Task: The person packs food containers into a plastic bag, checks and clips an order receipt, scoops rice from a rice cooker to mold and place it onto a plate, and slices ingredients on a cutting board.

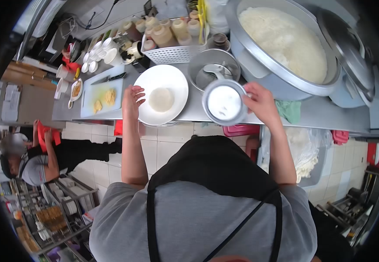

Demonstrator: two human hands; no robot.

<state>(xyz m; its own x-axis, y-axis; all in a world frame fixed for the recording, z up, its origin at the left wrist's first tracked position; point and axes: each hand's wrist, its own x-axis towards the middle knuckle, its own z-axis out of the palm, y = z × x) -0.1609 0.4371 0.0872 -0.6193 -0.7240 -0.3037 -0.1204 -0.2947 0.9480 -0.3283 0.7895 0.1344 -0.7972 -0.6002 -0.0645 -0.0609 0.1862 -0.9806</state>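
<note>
My right hand (259, 102) grips a round metal cup (205, 105) by its side. Smooth white contents (224, 103) show at its mouth; I cannot make out what they are. Left of it, a large white plate (178, 83) with a round beige patch at its centre sits near the counter's front edge. At the plate's left rim is my left hand (133, 99), its fingers apart and slightly curled, holding nothing; whether it touches the rim I cannot tell. Behind the cup stands a metal bowl (194, 59) with a pale-handled utensil (214, 69) in it.
A big pot (266, 72) of white rice stands at right, a lid (344, 48) leaning beside it. Sauce bottles fill a white basket (172, 54). Left are a cutting board (89, 94) with yellow food and a knife (111, 78). Another person (37, 161) stands at left.
</note>
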